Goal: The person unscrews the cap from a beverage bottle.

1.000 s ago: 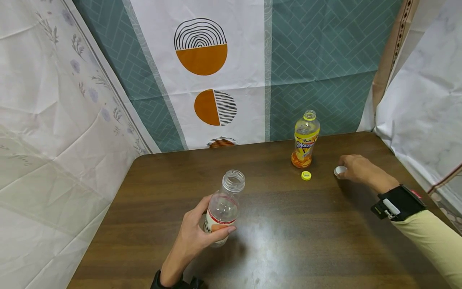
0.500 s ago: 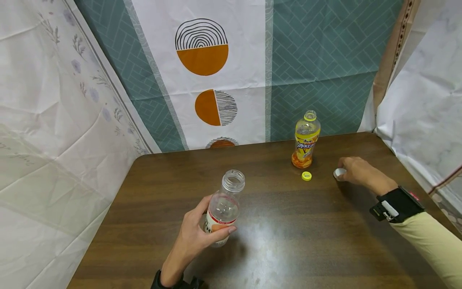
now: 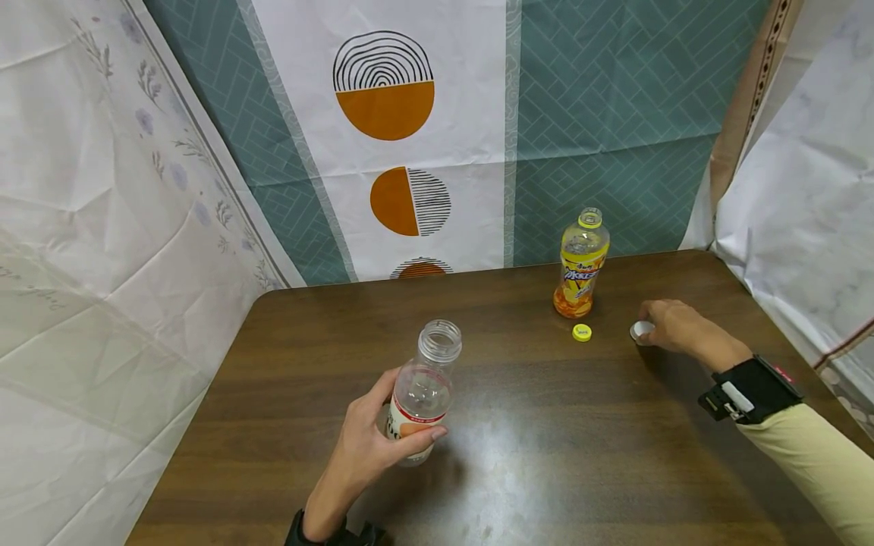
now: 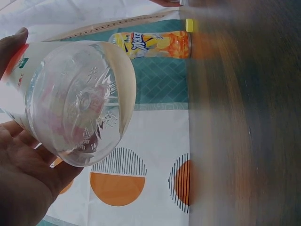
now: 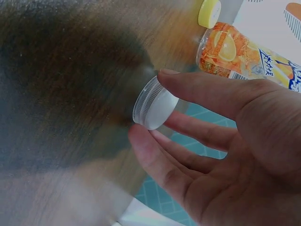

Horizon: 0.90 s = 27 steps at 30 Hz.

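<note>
In the head view my left hand (image 3: 365,440) grips a clear, uncapped plastic bottle (image 3: 422,390) around its white and red label, thumb in front. The left wrist view shows the base of this bottle (image 4: 84,103) raised off the table. At the right, my right hand (image 3: 683,327) pinches a white bottle cap (image 3: 642,331) at the tabletop. Seen from the right wrist, thumb and a finger touch opposite edges of the cap (image 5: 157,103). Whether the cap touches the wood is hard to tell.
An open bottle with a yellow label (image 3: 580,265) and orange-patterned base stands upright near the table's back edge. Its yellow cap (image 3: 582,332) lies just in front of it. The brown wooden table (image 3: 546,455) meets hanging cloths (image 3: 614,114) behind and at both sides.
Both hands stay nearly still, the left on the bottle and the right at the white cap. The head view shifts very slightly.
</note>
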Each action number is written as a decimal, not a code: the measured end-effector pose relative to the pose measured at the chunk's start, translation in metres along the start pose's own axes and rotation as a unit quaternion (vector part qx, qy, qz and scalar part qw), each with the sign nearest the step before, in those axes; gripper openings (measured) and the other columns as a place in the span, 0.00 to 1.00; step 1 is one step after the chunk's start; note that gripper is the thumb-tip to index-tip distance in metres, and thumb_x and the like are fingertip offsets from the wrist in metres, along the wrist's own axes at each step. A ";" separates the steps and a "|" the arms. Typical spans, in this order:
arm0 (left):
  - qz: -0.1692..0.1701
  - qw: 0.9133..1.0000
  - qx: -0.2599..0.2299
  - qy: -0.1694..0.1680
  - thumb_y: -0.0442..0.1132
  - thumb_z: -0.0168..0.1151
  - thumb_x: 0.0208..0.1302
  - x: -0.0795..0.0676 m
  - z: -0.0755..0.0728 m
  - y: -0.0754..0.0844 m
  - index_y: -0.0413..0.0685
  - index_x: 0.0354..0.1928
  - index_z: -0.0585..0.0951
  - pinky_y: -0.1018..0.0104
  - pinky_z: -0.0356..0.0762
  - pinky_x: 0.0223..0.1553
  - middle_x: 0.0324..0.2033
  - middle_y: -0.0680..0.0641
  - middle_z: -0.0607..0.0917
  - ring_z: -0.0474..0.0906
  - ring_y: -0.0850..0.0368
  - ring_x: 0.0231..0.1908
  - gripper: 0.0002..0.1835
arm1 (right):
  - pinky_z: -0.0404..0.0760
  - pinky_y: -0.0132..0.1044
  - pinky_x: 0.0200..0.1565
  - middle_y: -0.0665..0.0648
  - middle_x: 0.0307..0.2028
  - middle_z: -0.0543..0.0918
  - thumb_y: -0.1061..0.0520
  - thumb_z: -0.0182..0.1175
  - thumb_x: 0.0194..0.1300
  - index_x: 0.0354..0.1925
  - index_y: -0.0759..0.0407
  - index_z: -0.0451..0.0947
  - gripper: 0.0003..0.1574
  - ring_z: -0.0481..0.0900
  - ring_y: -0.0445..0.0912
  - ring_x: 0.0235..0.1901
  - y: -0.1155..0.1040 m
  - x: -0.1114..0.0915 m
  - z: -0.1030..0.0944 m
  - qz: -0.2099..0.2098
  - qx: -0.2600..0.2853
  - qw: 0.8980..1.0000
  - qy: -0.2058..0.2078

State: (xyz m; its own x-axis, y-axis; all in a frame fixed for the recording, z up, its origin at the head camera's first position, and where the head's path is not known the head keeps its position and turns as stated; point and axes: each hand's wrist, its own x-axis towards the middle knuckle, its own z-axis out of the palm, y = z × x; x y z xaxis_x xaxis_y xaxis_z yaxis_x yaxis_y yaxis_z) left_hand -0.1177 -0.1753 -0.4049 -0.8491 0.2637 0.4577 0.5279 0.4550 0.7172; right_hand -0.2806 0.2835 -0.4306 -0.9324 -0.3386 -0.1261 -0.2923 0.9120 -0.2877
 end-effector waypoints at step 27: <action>0.001 1.000 0.010 0.002 0.49 0.78 0.46 0.001 0.001 0.000 0.58 0.60 0.73 0.64 0.78 0.42 0.42 0.57 0.84 0.81 0.61 0.40 0.37 | 0.75 0.51 0.37 0.67 0.34 0.79 0.60 0.69 0.53 0.38 0.74 0.73 0.21 0.75 0.57 0.34 0.002 0.002 0.004 0.008 0.004 1.000 -0.002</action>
State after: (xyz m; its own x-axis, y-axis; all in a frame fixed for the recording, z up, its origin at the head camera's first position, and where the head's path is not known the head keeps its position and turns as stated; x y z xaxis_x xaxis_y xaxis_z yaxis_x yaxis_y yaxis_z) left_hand -0.1185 -0.1748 -0.4050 -0.8482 0.2610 0.4610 0.5287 0.4712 0.7060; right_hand -0.2823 0.2842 -0.4353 -0.9362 -0.3251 -0.1339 -0.2761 0.9156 -0.2923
